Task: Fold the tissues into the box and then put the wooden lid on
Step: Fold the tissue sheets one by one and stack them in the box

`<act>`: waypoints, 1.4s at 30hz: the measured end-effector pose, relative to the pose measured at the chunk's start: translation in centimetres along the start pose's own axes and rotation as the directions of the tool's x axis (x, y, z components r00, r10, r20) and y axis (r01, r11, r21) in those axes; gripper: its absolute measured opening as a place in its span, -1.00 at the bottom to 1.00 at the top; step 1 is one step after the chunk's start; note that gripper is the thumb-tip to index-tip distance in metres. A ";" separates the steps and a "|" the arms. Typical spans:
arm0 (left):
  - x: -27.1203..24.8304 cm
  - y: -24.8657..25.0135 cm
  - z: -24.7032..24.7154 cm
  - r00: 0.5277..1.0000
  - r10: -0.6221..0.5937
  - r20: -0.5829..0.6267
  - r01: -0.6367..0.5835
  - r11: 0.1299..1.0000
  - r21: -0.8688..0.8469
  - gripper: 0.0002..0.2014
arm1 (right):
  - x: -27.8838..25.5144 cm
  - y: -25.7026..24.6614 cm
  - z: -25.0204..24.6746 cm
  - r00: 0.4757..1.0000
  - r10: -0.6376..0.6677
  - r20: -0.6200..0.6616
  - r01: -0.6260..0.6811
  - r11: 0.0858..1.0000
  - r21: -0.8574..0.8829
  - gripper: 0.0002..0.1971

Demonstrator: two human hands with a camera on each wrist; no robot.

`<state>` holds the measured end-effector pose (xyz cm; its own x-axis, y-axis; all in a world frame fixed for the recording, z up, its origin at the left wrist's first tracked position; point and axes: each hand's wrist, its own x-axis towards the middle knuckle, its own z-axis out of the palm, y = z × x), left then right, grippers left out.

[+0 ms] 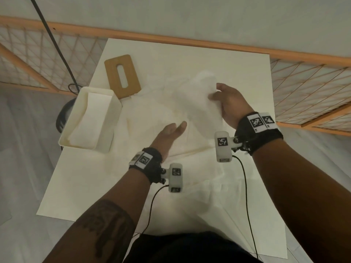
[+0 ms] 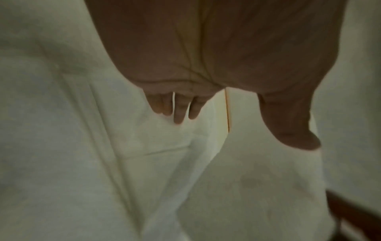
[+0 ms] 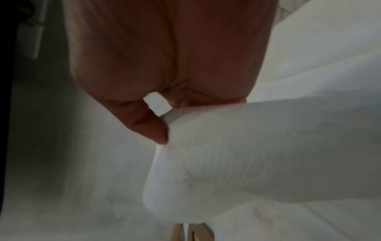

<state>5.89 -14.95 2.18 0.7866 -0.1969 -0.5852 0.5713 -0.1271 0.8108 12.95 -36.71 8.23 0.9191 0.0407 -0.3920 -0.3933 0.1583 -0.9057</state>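
Overhead, right hand [image 1: 228,103] pinches a lifted white tissue [image 1: 197,99], right of the wooden lid [image 1: 122,76]. Left hand [image 1: 169,133] is spread flat, fingers straight, on tissues lying on the tabletop [image 1: 79,186], below-right of the lid. Box [image 1: 89,118] sits just below the lid, open, holding folded tissue. Left wrist: fingers [image 2: 178,112] straight, thumb apart, over creased tissue sheets [image 2: 103,163]. Right wrist: thumb and fingers clamp the tissue's edge [image 3: 226,154]; view blurred.

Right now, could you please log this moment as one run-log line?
step: folding | right hand: pinches tissue | left hand: open, over table | box: open | wooden lid: off, beside box
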 end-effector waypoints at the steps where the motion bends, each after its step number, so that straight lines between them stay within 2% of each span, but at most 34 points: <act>1: 0.1 0.4 -0.1 0.999 0.001 0.050 0.005 0.993 -0.122 0.28 | -0.3 0.3 -0.1 0.999 0.037 0.025 -0.039 0.994 0.097 -0.47; 4: 0.3 1.4 0.2 0.994 0.037 0.105 -0.004 0.955 -0.298 -0.09 | -1.0 1.5 -0.3 0.991 0.114 0.074 -0.130 0.956 0.264 -0.48; 7: 0.3 1.7 0.5 0.997 0.050 0.052 -0.022 0.904 -0.428 -0.66 | -1.5 2.9 -0.6 0.982 0.170 0.075 -0.186 0.932 0.311 -0.49; 9: 0.0 1.6 0.1 0.998 0.062 0.012 -0.049 0.885 -0.463 -0.79 | -1.8 3.7 -1.0 0.977 0.205 0.060 -0.213 0.928 0.307 -0.52; 13: -0.3 1.0 -1.8 0.997 0.077 -0.009 -0.073 0.896 -0.438 -0.81 | -2.5 4.7 -2.3 0.960 0.278 -0.024 -0.274 0.955 0.110 -0.59; 16: -0.6 0.8 -3.7 0.993 0.087 -0.075 -0.107 0.936 -0.335 -0.81 | -3.0 5.1 -3.4 0.945 0.325 0.042 -0.322 0.944 -0.066 -0.44; 19: -0.7 0.5 -5.4 0.987 0.095 -0.129 -0.127 0.955 -0.269 -0.82 | -3.3 5.4 -3.8 0.936 0.338 0.097 -0.327 0.938 -0.115 -0.30; 21: -0.9 0.4 -6.1 0.985 0.106 -0.137 -0.137 0.961 -0.240 -0.81 | -3.3 5.4 -3.9 0.934 0.338 0.118 -0.321 0.937 -0.137 -0.44; 23: -1.0 0.3 -6.6 0.984 0.128 -0.123 -0.152 0.964 -0.217 -0.80 | -3.4 5.3 -3.7 0.931 0.337 0.140 -0.311 0.934 -0.176 -0.77; 24: -1.1 0.2 -6.8 0.984 0.132 -0.117 -0.154 0.967 -0.204 -0.79 | -3.5 5.2 -3.6 0.932 0.331 0.147 -0.300 0.934 -0.195 -0.86; 25: -1.1 0.1 -7.0 0.985 0.131 -0.114 -0.151 0.972 -0.183 -0.78 | -3.5 5.2 -3.6 0.934 0.323 0.152 -0.289 0.934 -0.211 -0.86; 28: -1.3 -0.1 -7.3 0.988 0.135 -0.077 -0.139 0.989 -0.053 -0.79 | -3.5 5.3 -3.7 0.940 0.309 0.143 -0.262 0.926 -0.272 -0.86; 30: -1.6 0.0 -7.3 0.991 0.133 -0.030 -0.133 0.991 0.008 -0.76 | -3.3 5.6 -4.0 0.942 0.309 0.133 -0.255 0.915 -0.313 -0.78; 33: -2.2 0.4 -7.1 0.992 0.116 0.041 -0.119 0.991 0.054 -0.60 | -3.2 5.4 -4.1 0.945 0.317 0.083 -0.280 0.911 -0.302 -0.77; 35: -2.7 0.7 -7.1 0.990 0.072 0.121 -0.076 0.997 0.025 -0.53 | -3.4 4.9 -4.2 0.935 0.351 0.044 -0.336 0.921 -0.194 -0.73; 38: -2.9 0.8 -7.2 0.975 -0.004 0.223 0.017 0.998 -0.060 -0.64 | -3.7 4.6 -5.0 0.919 0.388 0.071 -0.380 0.919 -0.104 -0.63; 41: -2.8 0.6 -7.0 0.969 -0.040 0.244 0.073 0.989 -0.129 -0.43 | -3.9 4.7 -5.1 0.913 0.400 0.084 -0.383 0.909 -0.167 -0.63; 42: -2.7 0.4 -6.6 0.975 -0.037 0.218 0.063 0.992 -0.114 -0.44 | -4.0 4.9 -5.1 0.919 0.388 0.075 -0.363 0.904 -0.224 -0.67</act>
<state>5.53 -8.02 4.02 0.6952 -0.3989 -0.5980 0.6426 -0.0278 0.7657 7.25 -41.11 4.57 0.6937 0.1731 -0.6991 -0.6952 -0.0926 -0.7128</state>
